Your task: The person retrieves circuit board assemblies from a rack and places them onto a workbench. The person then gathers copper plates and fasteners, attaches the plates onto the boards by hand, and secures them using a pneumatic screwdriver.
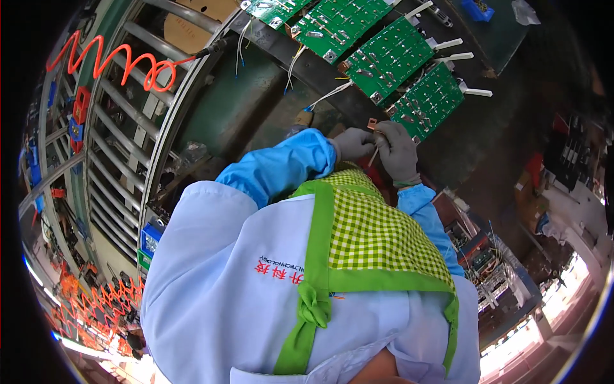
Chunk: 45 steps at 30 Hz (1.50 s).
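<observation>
My gloved right hand [398,153] is closed, its fingertips pinching a small copper-coloured metal piece [372,123] with a hole in it. Below those fingers a thin pale strip [373,157] sticks out; whether it belongs to the same piece I cannot tell. Close beside it, my gloved left hand [353,144] is also closed, fingertips nearly touching the right hand's. What the left fingers hold, if anything, is hidden. Just beyond the right hand lies the nearest green circuit board [427,101], with metal parts on its face and a white piece [478,92] at its far end.
More green circuit boards [389,59] lie in a slanting row on a dark rail, with white wires [329,95] hanging from their left ends. A metal roller rack [131,115] stands at left, near a coiled orange hose [150,72]. At top right is a blue bin [477,10].
</observation>
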{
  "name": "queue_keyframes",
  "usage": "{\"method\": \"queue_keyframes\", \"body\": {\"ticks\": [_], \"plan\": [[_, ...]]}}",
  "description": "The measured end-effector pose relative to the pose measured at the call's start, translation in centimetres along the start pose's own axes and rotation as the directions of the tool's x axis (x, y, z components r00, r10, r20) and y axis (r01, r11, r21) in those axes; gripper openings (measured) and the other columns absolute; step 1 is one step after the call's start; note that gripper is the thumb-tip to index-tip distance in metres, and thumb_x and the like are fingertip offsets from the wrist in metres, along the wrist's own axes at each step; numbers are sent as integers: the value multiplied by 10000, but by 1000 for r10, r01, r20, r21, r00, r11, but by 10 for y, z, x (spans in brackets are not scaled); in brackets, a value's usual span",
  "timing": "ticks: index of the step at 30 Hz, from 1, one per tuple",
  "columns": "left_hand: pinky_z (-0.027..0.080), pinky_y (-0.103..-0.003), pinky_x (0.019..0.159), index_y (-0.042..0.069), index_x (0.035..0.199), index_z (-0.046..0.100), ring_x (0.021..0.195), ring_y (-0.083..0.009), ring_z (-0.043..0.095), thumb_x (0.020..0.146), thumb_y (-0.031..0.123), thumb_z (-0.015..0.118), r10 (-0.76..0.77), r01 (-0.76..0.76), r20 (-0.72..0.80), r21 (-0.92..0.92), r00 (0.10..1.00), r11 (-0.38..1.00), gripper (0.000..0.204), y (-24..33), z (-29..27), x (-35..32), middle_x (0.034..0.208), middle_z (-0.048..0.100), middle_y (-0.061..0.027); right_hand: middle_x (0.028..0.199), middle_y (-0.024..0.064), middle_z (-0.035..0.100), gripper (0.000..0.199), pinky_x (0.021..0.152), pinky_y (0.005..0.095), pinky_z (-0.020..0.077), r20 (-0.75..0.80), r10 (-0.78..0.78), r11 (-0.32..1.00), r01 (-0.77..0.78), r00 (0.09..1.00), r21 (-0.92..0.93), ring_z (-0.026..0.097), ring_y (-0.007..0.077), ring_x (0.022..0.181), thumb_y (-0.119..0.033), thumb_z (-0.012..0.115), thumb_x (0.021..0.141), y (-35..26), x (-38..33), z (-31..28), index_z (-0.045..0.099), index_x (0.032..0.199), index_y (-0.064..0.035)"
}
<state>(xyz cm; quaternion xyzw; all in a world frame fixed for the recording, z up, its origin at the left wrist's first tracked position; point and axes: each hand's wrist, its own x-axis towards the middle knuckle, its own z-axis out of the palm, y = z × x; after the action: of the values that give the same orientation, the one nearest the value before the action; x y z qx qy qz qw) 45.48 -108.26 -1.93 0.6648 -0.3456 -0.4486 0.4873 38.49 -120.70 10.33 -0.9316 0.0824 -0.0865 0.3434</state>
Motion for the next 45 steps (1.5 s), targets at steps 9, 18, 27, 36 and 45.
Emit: {"method": "queue_keyframes", "body": {"ticks": [9,18,27,36,45], "plan": [[492,-324,668,-11,1141,530,782,-170,605,872,199,602,-87,29,-299,-193,950,981,348,-9,-25,16,954,614,-113,945,111,608,166,696,399,495,188,24,999,-15,982,-46,606,314,838,-202,572,867,38,-24,-11,622,995,-110],[428,-240,545,0,1008,520,626,-99,494,935,151,539,-303,-56,-119,-976,946,210,168,31,1,46,812,563,-55,930,99,622,150,716,372,494,226,25,994,-48,974,97,608,297,834,-163,613,844,30,-22,-44,642,974,-95],[469,-241,618,-12,1096,528,675,-98,514,937,135,530,-214,-66,-160,-919,964,389,217,18,3,45,903,584,-54,917,115,631,135,705,357,485,91,28,997,-35,995,74,618,287,832,-157,604,867,39,-7,-54,636,965,-70],[473,-239,694,-25,1147,513,701,-96,500,943,107,485,-145,16,-28,-956,989,293,244,29,-5,41,894,566,-36,867,116,607,144,675,355,469,-73,45,995,-38,996,97,597,278,777,-160,589,881,34,12,-48,619,975,-54],[480,-288,682,34,1073,545,766,-151,573,901,112,540,-28,126,123,-951,992,283,189,34,-10,39,864,591,-54,895,128,617,155,680,382,478,-56,-54,994,48,997,-97,605,306,809,-163,581,879,37,14,-23,613,991,-60]]}}
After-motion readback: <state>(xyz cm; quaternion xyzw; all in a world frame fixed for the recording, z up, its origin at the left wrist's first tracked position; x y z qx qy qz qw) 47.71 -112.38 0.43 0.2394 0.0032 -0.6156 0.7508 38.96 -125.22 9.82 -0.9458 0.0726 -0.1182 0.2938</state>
